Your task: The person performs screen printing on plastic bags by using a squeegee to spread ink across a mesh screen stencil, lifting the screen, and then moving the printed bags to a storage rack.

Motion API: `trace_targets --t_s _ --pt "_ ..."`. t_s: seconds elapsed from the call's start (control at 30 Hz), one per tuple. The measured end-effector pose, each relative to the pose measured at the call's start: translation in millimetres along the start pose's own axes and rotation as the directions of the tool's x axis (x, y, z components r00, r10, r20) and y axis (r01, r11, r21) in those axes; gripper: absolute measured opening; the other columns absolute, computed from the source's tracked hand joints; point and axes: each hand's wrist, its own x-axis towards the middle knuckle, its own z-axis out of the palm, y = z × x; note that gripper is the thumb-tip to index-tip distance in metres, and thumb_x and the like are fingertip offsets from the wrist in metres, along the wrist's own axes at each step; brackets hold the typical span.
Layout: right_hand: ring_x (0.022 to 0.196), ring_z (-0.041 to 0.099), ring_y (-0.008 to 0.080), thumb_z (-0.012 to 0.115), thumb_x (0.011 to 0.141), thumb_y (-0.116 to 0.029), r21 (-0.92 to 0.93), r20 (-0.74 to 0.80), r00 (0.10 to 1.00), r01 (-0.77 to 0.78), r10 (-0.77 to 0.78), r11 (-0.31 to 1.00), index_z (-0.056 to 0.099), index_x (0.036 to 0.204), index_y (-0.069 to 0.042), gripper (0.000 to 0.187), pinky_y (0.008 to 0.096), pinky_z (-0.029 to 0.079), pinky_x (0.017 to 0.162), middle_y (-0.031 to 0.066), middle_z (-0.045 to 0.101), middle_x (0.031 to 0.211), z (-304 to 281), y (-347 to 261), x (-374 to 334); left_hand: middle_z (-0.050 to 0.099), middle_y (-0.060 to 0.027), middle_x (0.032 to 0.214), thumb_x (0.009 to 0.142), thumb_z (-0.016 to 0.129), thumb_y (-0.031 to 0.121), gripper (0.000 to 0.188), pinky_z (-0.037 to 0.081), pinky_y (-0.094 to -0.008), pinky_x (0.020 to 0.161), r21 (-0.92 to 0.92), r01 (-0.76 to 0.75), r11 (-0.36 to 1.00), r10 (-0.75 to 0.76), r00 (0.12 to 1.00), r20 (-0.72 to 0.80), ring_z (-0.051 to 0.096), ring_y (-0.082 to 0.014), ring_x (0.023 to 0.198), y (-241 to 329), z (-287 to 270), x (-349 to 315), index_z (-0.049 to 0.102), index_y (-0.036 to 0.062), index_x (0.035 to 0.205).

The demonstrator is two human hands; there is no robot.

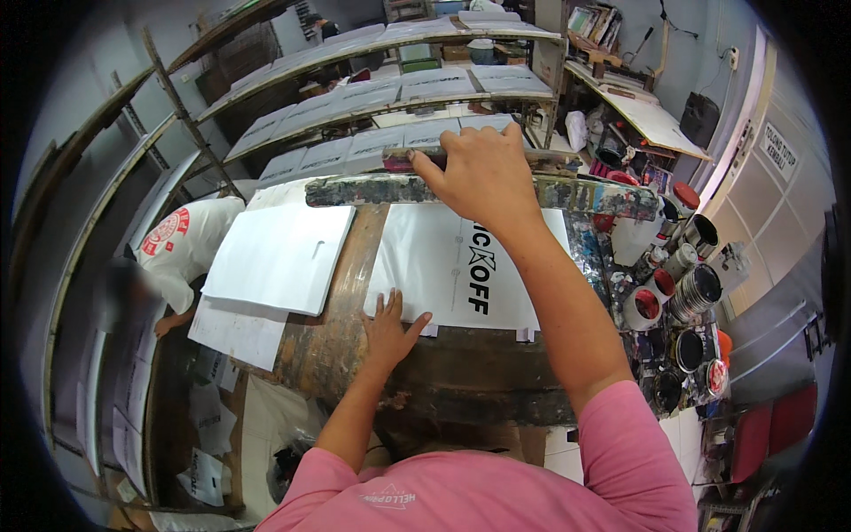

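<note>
Already one sheet (417, 266) is printed, a stack (275, 253) blank-topped; left hand (390, 339) open, right hand (486, 177) clasps my table's (332, 341) far-edge frame (355, 191).

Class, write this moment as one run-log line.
left hand: open, touching printed white sheet | right hand: gripping paint-stained bar | left of sheet: white paper stack

Shirt (514, 492): bright pink fabric
Chest print (388, 500): small, white, triangle outline with lettering
Sleeves (634, 452): short, same pink, leave forearms (572, 288) bare
Left hand (390, 330), right hand (486, 173): bare
</note>
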Motion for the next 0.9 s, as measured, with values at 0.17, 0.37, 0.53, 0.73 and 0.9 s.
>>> trace_targets --t_s 0.17,0.37,0.53,0.73,0.9 --pt "0.089 0.073 0.034 0.055 0.102 -0.057 -0.049 0.045 0.999 -0.007 0.01 0.999 0.079 0.094 -0.003 0.06 0.053 0.043 0.094 0.0165 0.075 0.087 -4.1 4.2 18.2 0.069 -0.0302 0.132 0.095 0.077 0.028 0.059 0.06 -0.0431 0.092 -0.328 -0.191 0.925 0.088 0.948 -0.305 0.076 -0.0399 0.104 41.6 -37.5 63.5 0.063 -0.0113 0.138" --pt "0.091 0.072 0.0358 0.055 0.102 -0.057 -0.071 0.034 0.999 -0.025 0.028 0.997 0.078 0.095 -0.002 0.06 0.0513 0.044 0.096 0.0183 0.075 0.087 -8.7 4.2 34.4 0.074 -0.0298 0.113 0.091 0.069 0.007 0.053 0.06 -0.0429 0.08 -0.324 -0.217 0.921 0.09 0.926 -0.367 0.075 -0.0346 0.08 53.2 -74.6 98.4 0.063 -0.0062 0.141" --pt "0.088 0.069 0.0374 0.057 0.102 -0.056 -0.085 0.052 0.998 -0.022 0.027 0.996 0.075 0.091 -0.001 0.059 0.0504 0.043 0.089 0.0194 0.073 0.086 -6.8 4.2 37.3 0.07 -0.0166 0.081 0.089 0.071 0.001 0.063 0.055 -0.034 0.066 -0.465 -0.046 0.884 -0.109 0.948 -0.3 0.063 -0.0187 0.063 -13.3 -80.1 75.0 0.058 -0.0032 0.15" --pt "0.087 0.068 0.0377 0.055 0.104 -0.055 -0.083 0.038 0.999 -0.029 0.033 0.996 0.075 0.091 0.0 0.06 0.0498 0.044 0.09 0.0189 0.072 0.085 -8.1 2.6 40.7 0.073 -0.0084 0.085 0.083 0.073 0.005 0.077 0.052 -0.0261 0.062 -0.552 0.078 0.83 -0.256 0.933 -0.253 0.062 -0.008 0.068 -144.0 -125.0 81.0 0.05 -0.0065 0.155" --pt "0.091 0.071 0.0361 0.051 0.104 -0.056 -0.099 0.085 0.995 -0.044 0.053 0.994 0.076 0.093 0.0 0.062 0.0501 0.044 0.096 0.0188 0.074 0.089 -9.9 -1.1 37.1 0.075 -0.0227 0.106 0.076 0.077 0.018 0.076 0.059 -0.0377 0.084 -0.357 0.158 0.921 -0.298 0.875 -0.381 0.073 -0.0289 0.094 -270.2 -171.7 97.1 0.06 -0.0071 0.146"
